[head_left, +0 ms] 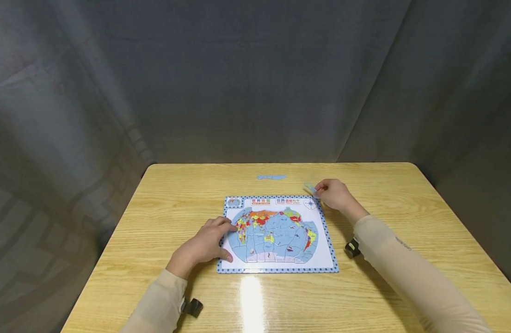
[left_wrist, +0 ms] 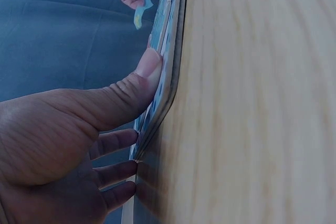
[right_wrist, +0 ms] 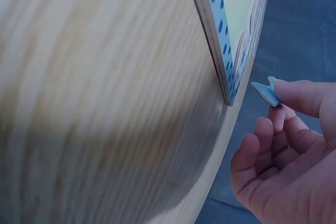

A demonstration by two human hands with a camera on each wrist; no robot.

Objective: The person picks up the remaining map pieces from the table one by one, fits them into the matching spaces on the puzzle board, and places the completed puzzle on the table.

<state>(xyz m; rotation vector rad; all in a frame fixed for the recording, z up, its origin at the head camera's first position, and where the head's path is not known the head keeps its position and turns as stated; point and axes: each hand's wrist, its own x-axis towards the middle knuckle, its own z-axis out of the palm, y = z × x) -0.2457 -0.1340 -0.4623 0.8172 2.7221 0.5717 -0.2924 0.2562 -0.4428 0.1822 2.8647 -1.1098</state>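
Note:
A world-map jigsaw board with a blue dotted border lies on the table, much of its map filled with pieces. At its left side my left hand rests, fingers spread. In the left wrist view the left thumb presses on the border, with fingertips against the edge. Above the board's top right corner my right hand pinches a puzzle piece, pale blue with some green. That piece is between thumb and index finger in the right wrist view, its other fingers curled loosely.
Behind the board a long, narrow blue puzzle piece lies on the wooden table. Grey curtains hang behind the table and at both sides. A black wrist camera sits below the right sleeve, another by the left sleeve.

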